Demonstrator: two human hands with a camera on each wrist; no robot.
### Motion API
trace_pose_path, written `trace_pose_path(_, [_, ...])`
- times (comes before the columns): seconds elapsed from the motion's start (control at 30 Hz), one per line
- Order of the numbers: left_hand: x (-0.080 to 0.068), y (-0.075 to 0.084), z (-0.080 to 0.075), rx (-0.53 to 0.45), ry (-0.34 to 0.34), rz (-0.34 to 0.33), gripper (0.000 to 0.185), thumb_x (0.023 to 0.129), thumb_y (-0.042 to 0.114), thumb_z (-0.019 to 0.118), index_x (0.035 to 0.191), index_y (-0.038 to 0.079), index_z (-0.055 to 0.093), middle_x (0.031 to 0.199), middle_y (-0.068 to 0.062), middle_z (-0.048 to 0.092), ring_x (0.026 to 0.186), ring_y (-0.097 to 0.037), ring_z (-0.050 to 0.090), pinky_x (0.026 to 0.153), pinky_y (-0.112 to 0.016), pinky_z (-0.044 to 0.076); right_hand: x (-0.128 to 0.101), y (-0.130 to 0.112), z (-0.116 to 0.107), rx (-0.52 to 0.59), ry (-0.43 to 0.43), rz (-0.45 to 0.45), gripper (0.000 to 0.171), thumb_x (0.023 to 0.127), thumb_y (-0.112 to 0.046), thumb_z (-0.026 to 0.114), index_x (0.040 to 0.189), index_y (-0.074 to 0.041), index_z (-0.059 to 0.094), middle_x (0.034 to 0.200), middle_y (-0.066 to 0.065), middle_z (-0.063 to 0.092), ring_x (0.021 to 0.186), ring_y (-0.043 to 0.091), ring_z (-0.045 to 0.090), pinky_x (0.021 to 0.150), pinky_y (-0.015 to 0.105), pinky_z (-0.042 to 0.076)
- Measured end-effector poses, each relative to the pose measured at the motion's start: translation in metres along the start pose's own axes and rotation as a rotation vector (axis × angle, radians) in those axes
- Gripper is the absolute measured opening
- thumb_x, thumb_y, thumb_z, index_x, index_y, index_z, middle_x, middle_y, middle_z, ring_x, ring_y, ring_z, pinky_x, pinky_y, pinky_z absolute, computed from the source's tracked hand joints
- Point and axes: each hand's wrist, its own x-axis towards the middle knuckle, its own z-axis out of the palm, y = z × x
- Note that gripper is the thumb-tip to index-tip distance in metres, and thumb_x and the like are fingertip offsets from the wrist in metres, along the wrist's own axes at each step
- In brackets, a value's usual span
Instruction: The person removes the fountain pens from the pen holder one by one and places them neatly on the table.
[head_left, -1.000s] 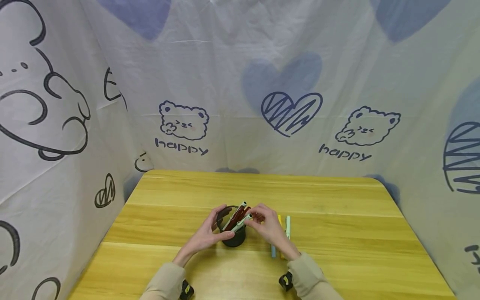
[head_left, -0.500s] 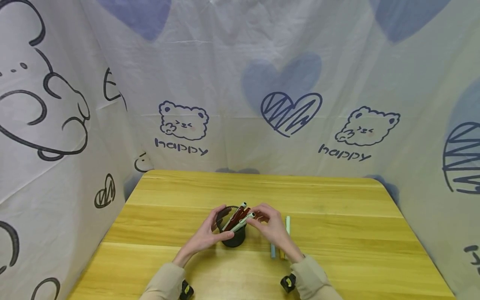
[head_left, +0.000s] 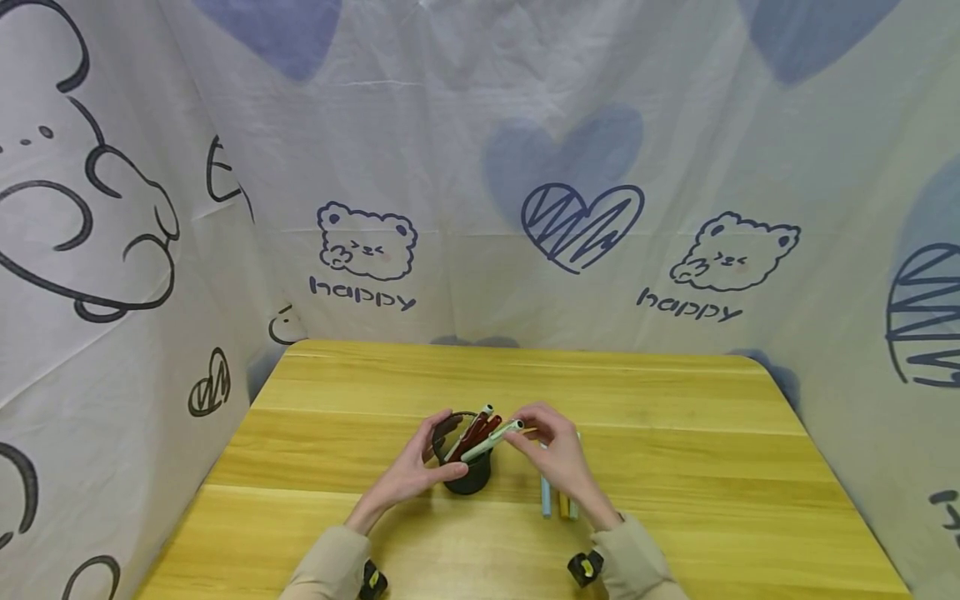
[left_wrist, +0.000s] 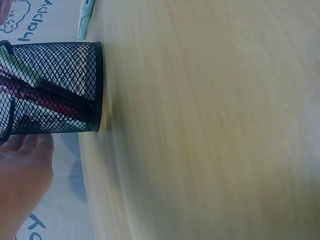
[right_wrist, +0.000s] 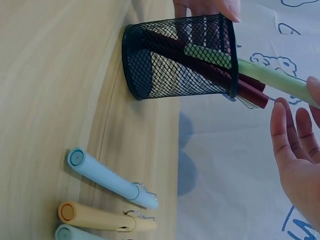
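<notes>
A black mesh pen cup [head_left: 468, 481] stands upright on the table. My left hand [head_left: 411, 468] holds it from the left, thumb on the near side and fingers round the far side. Between thumb and fingers of my right hand [head_left: 557, 454], a light green pen [right_wrist: 272, 77] is pinched by its upper end. That pen slants over the cup's rim, its lower part still inside the mesh. Dark red pens [right_wrist: 252, 95] lean in the cup beside it, along with another pale pen [head_left: 487, 409] whose end pokes out at the top.
Right of the cup, a light blue pen [right_wrist: 107, 176], a yellow pen [right_wrist: 95, 217] and a pale green pen [right_wrist: 75, 234] lie side by side on the wooden table [head_left: 660, 500]. A printed white curtain [head_left: 465, 167] hangs behind and at both sides.
My right hand has drifted to the right, drawing the light green pen partway up and out over the rim. My left hand and the pen cup have stayed in place.
</notes>
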Motion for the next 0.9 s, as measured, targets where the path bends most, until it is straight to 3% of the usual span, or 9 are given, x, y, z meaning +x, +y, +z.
trace_pose_path(0.23, [0.0,-0.001,0.0,0.007,0.006,-0.013,0.089,0.089,0.023,0.078,0.159,0.019,0.023,0.165,-0.011,0.032,0.153,-0.041,0.025,0.121,-0.066,0.023,-0.003,-0.003,-0.005,0.085,0.035,0.018,0.017,0.09,0.003,0.07,0.106,0.007,0.067,0.104,0.024,0.064,0.092,-0.003,0.067,0.079,0.02,0.06])
trace_pose_path(0.5, [0.0,-0.001,-0.001,0.011,0.009,-0.017,0.088,0.09,0.023,0.077,0.159,0.022,0.023,0.165,-0.01,0.03,0.154,-0.04,0.022,0.122,-0.065,0.023,-0.009,0.001,-0.016,0.242,0.06,0.052,0.023,0.093,0.003,0.066,0.111,0.017,0.06,0.098,-0.011,0.069,0.087,0.0,0.071,0.076,0.023,0.062])
trace_pose_path(0.9, [0.0,-0.002,0.0,0.014,0.005,-0.025,0.089,0.09,0.024,0.077,0.159,0.02,0.022,0.166,-0.01,0.029,0.155,-0.04,0.02,0.122,-0.066,0.022,-0.02,0.013,-0.022,0.358,0.19,0.079,0.023,0.095,0.007,0.061,0.109,0.024,0.053,0.096,-0.005,0.07,0.077,0.008,0.072,0.075,0.024,0.062])
